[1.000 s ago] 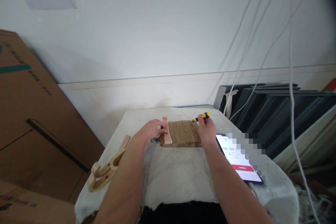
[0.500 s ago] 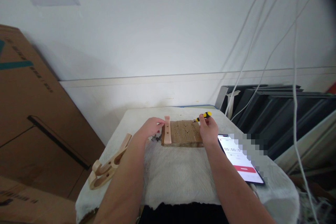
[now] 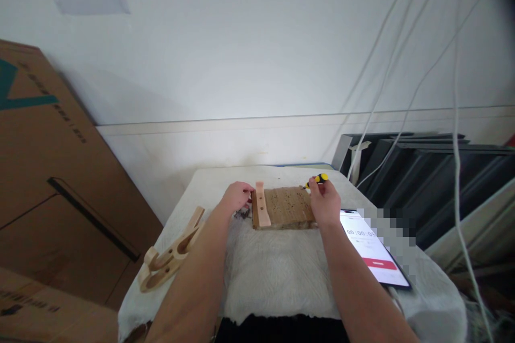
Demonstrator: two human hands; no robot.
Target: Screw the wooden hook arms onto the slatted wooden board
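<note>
Right hand (image 3: 325, 204) closed round the yellow-and-black screwdriver (image 3: 319, 178), centre-right of frame. Shaft points left along the far edge of the wooden board (image 3: 289, 208); the tip is too small to make out. Left hand (image 3: 238, 195), just left of centre, has its fingers curled against the pale wooden strip (image 3: 260, 208) lying across the board's left end. Cannot tell whether I pinch the strip or only steady it. Small dark screws (image 3: 242, 214) lie heaped just beside the board, under my left hand.

Risks, as I judge them:
- Board rests on soft white cloth (image 3: 277, 273). A hard push could rock or slide it.
- Strip looks loose, so a nudge could skew it.
- If the driver slips, it runs toward my left fingers.
- Screws could scatter across the cloth if my left hand drags over them.
- Phone (image 3: 374, 252), lower right, lies close by my right forearm. A careless sweep could shove it toward the table edge.
</note>
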